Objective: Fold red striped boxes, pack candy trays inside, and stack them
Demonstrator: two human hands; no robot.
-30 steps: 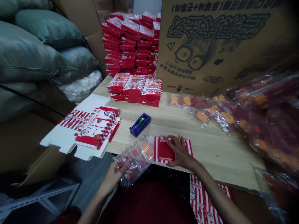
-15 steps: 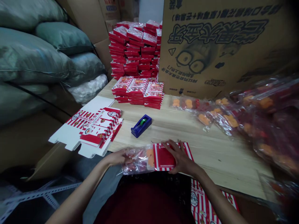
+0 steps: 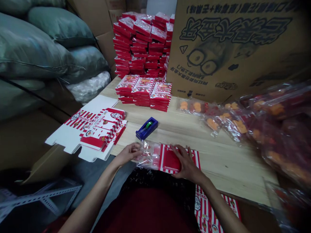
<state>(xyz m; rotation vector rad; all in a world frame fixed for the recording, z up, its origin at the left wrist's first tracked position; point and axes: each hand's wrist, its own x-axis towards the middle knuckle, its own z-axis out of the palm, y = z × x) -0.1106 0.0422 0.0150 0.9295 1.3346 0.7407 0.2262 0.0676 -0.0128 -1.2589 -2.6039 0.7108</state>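
Note:
My right hand (image 3: 186, 162) rests with spread fingers on a flat red-and-white striped printed card (image 3: 170, 160) lying on the wooden table (image 3: 225, 165). My left hand (image 3: 128, 154) has curled fingers at the left end of a clear plastic bag (image 3: 149, 155). The bag lies against the card's left edge. Glare on the plastic makes its contents hard to make out.
A blue tape dispenser (image 3: 146, 128) stands just beyond the bag. Stacked red boxes (image 3: 143, 92) and flat printed cartons (image 3: 97, 132) occupy the table's far side and left. Bags of orange sweets (image 3: 233, 124) lie at right, before a large cardboard box (image 3: 230, 48).
My left hand has moved up and right, and the bag, tilted up a second ago, now lies flatter beside the card. My right hand stays on the card.

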